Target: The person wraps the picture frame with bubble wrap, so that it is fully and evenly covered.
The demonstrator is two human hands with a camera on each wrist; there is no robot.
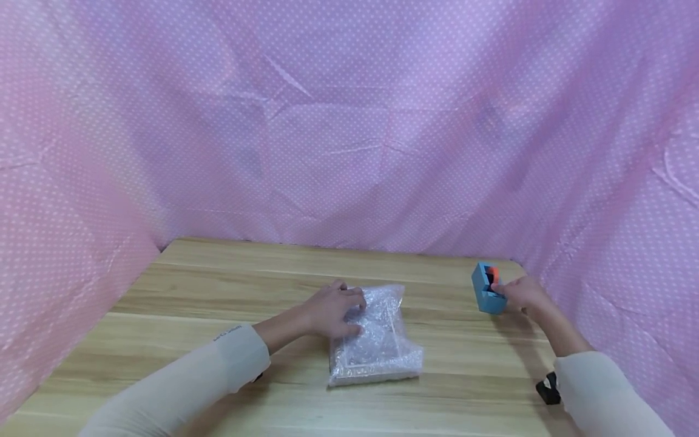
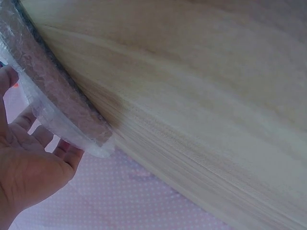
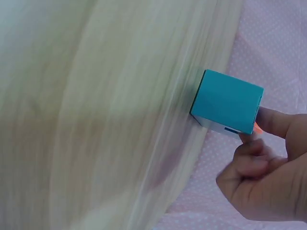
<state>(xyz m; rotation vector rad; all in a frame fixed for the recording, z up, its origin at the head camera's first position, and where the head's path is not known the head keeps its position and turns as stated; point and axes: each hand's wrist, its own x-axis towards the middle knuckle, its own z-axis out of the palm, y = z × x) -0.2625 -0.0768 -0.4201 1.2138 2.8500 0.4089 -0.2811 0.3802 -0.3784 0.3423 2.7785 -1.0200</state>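
A flat package in clear bubble wrap lies on the table. My left hand rests on its left side with fingers spread and slightly bent; the left wrist view shows the hand against the wrapped edge. To the right stands a blue tape dispenser with an orange tape core. My right hand is at the dispenser's near end, thumb and forefinger pinching at the tape's end. In the right wrist view the dispenser's teal end hides part of the right hand's fingertips.
The wooden table is bounded by pink dotted cloth at the back and sides. A small black object lies beside the right sleeve, partly hidden by it.
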